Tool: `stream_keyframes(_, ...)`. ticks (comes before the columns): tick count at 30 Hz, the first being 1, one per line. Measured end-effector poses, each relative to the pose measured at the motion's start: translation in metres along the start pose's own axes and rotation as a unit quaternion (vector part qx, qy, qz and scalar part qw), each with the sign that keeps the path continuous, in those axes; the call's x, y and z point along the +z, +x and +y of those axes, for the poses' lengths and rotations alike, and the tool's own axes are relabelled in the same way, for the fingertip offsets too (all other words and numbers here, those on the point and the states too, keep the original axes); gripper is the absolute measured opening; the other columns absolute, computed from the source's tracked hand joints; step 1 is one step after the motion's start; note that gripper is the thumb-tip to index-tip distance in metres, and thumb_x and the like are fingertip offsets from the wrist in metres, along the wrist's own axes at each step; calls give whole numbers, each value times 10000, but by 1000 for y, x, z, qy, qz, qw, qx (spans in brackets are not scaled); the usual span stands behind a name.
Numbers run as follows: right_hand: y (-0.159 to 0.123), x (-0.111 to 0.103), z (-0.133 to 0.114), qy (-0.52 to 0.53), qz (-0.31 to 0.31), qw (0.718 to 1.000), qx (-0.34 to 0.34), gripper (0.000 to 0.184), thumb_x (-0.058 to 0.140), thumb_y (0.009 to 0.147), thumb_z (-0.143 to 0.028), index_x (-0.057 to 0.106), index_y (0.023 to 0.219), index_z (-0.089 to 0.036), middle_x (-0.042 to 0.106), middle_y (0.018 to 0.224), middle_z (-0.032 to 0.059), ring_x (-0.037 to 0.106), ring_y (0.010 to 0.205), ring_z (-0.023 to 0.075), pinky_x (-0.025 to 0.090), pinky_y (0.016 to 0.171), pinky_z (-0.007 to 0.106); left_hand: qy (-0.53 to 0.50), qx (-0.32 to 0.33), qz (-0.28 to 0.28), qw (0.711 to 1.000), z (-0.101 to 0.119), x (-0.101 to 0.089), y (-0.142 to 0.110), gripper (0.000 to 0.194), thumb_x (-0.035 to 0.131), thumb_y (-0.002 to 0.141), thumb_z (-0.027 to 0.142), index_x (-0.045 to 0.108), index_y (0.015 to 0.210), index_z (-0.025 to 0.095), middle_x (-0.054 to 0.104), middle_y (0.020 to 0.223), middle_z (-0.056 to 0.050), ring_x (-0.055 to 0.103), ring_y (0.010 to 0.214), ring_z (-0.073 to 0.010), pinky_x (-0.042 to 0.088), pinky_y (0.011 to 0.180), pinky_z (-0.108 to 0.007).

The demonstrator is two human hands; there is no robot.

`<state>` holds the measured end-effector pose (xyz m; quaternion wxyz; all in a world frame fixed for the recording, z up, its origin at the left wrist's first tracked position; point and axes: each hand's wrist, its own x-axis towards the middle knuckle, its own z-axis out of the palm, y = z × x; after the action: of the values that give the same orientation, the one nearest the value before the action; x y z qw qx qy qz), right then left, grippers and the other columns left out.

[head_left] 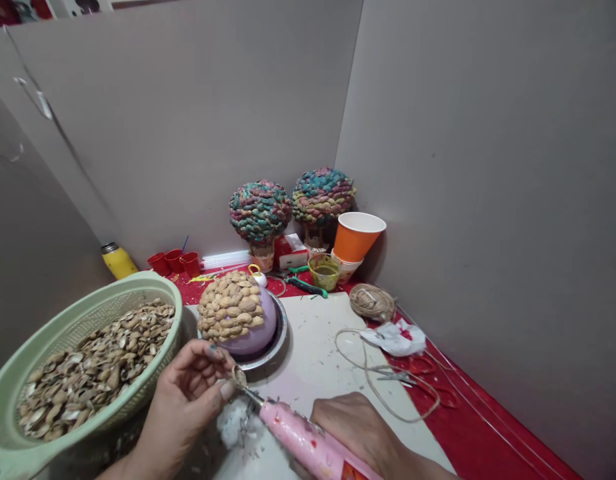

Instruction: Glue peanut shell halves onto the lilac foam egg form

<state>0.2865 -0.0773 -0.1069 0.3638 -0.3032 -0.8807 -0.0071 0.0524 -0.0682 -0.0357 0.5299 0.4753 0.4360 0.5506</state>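
Pinching one peanut shell point(239, 377) between thumb and fingers of the left hand point(193, 387), just in front of the purple balloon point(261, 333), probably by its edge to spare the skin hot glue. Gripping a pink glue gun point(308, 437) in the right hand point(355, 427), front-right of the balloon, with fingers curled round the handle, fingertips hidden. Angling its nozzle point(253, 396) at the shell; cannot tell whether touching. Cradling the balloon, partly covered in shells, in a metal bowl point(258, 364), presumably against rolling. Note the green colander point(95, 312) of loose shells left of the balloon, likely for easy reach. Find twine point(372, 302) and scissors point(395, 377) on the tabletop right of the balloon, two colourful balls point(261, 210) point(324, 195) behind it, seemingly set aside.
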Motion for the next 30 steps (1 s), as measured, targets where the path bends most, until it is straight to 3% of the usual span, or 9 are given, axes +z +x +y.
stream_keyframes(4,-4,2,5,17,1,1000,2,431,474,946,-358,384,552,-210,404,496,-53,330,420,88,210,436,273,1,-2,10,1000,0,-1,0,287,854,651,188,631,829,200,686,811,-9,662,753,-140,537,709,-201)
stream_keyframes(11,-4,2,5,12,10,1000,-8,420,308,977,-290,408,576,-216,423,497,-35,334,416,105,196,446,304,4,8,-1,1000,1,-5,-1,269,829,702,197,629,881,221,698,873,-10,663,803,-133,539,757,-196)
stream_keyframes(17,7,-12,7,-20,66,997,-37,476,236,1013,-332,407,583,-221,414,497,-32,376,422,112,232,461,291,-25,31,19,999,21,-8,-8,319,849,678,210,622,902,231,704,844,-4,661,803,-126,538,741,-164)
stream_keyframes(20,13,-23,17,-74,116,990,4,396,360,994,-286,388,603,-227,390,495,-52,383,408,106,239,459,272,-28,58,36,997,32,-9,-11,339,868,644,205,630,884,230,710,814,0,664,774,-123,542,709,-143)
stream_keyframes(22,17,-29,27,-105,137,982,81,358,453,974,-312,391,632,-229,413,516,-59,411,415,106,255,465,257,-30,80,44,995,38,-11,-13,345,874,631,199,639,880,234,717,823,8,672,775,-123,547,713,-138)
stream_keyframes(24,22,-34,37,-113,80,973,184,308,491,961,-374,442,698,-220,506,592,-35,496,492,131,292,509,253,-38,100,49,993,42,-14,-13,354,876,623,194,645,886,244,718,833,17,683,785,-128,553,716,-138)
stream_keyframes(27,27,-40,49,-127,-80,937,314,169,506,931,-328,526,826,-197,641,765,43,592,649,193,299,564,272,-41,127,48,990,45,-17,-13,359,872,625,186,645,897,250,725,843,19,698,800,-141,564,714,-143)
stream_keyframes(29,27,-43,55,-139,-134,914,356,62,552,854,-223,573,890,-178,680,832,83,626,709,224,291,574,282,-31,147,40,988,46,-19,-12,324,849,663,192,642,904,252,732,857,14,704,809,-143,568,720,-147)
stream_keyframes(30,26,-44,58,-140,-145,910,362,104,580,809,-198,594,908,-172,692,851,95,639,732,237,295,579,284,-26,158,35,986,46,-20,-11,303,836,683,195,639,906,253,735,860,14,707,809,-140,569,719,-145)
